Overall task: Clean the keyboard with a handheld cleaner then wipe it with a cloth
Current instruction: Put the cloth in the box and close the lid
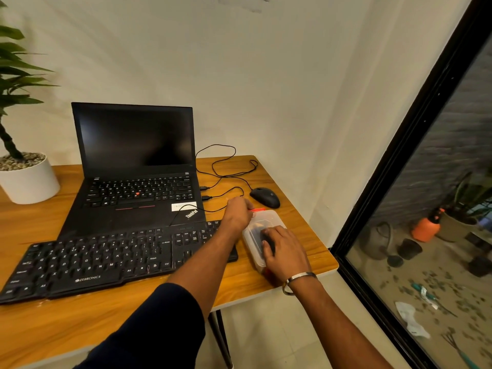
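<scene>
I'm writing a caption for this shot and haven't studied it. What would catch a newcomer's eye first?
Both hands meet on a clear plastic lidded box at the wooden table's right edge: the left hand at its orange clip, the right hand resting on the lid. Left of them lies the wide black keyboard, with an open black laptop behind it and a black mouse beyond the box.
</scene>
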